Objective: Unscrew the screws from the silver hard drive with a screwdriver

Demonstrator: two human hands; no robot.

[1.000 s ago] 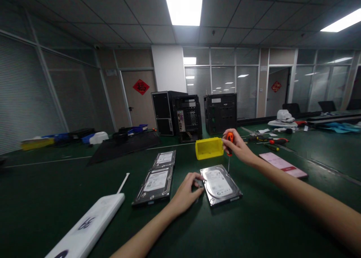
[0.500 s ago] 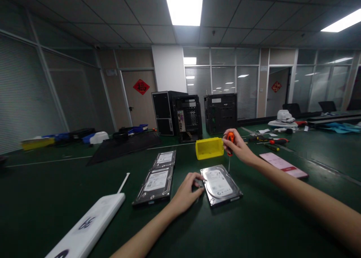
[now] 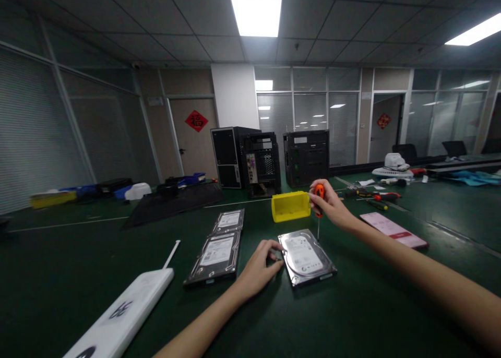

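Note:
A silver hard drive (image 3: 303, 254) with a white label lies flat on the green table in front of me. My left hand (image 3: 261, 264) is beside its left edge, fingers curled and fingertips against the edge, holding it. Above the drive's far right corner, my right hand (image 3: 327, 201) is closed around the orange and black handle of a screwdriver (image 3: 320, 192). The screwdriver stands nearly upright, its thin shaft pointing down at the drive's right edge. Whether the tip sits in a screw is too small to tell.
Two more hard drives (image 3: 217, 253) lie to the left. A yellow bin (image 3: 290, 206) stands behind the drive, with black computer cases (image 3: 305, 157) farther back. A white power strip (image 3: 129, 308) is at front left; a pink phone-like slab (image 3: 393, 229) and hand tools (image 3: 385, 197) lie right.

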